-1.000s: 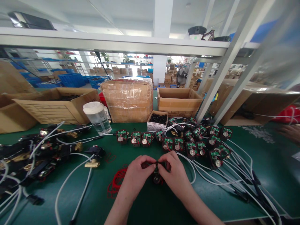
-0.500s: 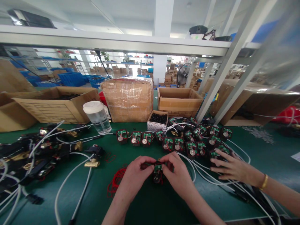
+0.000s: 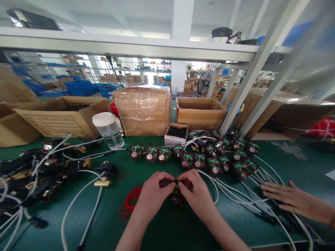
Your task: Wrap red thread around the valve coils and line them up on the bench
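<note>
My left hand [image 3: 153, 193] and my right hand [image 3: 195, 191] meet over the green table [image 3: 167, 230], both pinched on one small black valve unit [image 3: 176, 195] with a green circuit board. A pile of red rubber rings [image 3: 129, 202] lies just left of my left hand. Beyond my hands runs a row of similar black units with green boards [image 3: 199, 160], each trailing a white cable [image 3: 235, 198].
Another person's hand [image 3: 295, 200] rests flat on the white cables at the right. Black and brass valve assemblies [image 3: 39, 170] crowd the left. A plastic water jug [image 3: 108, 130], cardboard boxes [image 3: 142, 109] and a small box of black parts [image 3: 176, 134] stand behind.
The other person's hand reached in from the right to the units, then drew back right onto the cables. My hands stay on the unit, shifting it only slightly.
</note>
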A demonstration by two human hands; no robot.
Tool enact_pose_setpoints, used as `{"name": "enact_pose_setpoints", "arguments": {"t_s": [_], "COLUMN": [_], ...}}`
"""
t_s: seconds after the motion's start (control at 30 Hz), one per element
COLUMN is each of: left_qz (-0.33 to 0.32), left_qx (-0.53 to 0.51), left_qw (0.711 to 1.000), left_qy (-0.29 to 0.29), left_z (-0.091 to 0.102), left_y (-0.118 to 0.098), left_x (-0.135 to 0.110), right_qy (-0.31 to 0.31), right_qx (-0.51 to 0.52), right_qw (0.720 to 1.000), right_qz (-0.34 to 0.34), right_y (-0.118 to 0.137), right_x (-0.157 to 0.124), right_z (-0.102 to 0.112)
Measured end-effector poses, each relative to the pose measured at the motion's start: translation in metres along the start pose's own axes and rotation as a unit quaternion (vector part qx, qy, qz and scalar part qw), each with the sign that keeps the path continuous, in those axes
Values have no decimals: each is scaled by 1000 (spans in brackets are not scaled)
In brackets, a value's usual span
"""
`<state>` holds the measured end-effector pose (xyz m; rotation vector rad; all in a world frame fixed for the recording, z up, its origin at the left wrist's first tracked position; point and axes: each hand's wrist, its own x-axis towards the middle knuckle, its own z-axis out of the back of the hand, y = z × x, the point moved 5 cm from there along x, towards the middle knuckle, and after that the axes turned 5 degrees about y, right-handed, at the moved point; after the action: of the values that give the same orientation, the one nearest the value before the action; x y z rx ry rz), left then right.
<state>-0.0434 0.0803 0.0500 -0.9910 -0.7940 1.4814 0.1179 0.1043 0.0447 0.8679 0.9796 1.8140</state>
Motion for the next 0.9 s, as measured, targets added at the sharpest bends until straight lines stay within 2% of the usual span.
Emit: {"name": "enact_pose_setpoints", "arguments": {"t_s": [0.17, 0.4, 0.63, 0.9], "left_qz": [4, 4, 1, 1], "left_qx": [24, 5, 4, -5], "left_qw": [1000, 1000, 1000, 1000], "left_qy": [-18, -6, -19, -9], "left_z": [2, 0, 0, -2], "left_y": [-5, -1, 2, 4], "left_x": [-5, -5, -3, -3], "right_qy": [-8, -9, -12, -9], "right_qx": [-8, -15, -6, 21], "right_qw": [1000, 1000, 999, 1000], "right_qz": [10, 20, 29, 1], "right_y": [-1, 1, 1, -9], "right_x": [0, 0, -1, -7], "right_z": [-1, -1, 3, 12]}}
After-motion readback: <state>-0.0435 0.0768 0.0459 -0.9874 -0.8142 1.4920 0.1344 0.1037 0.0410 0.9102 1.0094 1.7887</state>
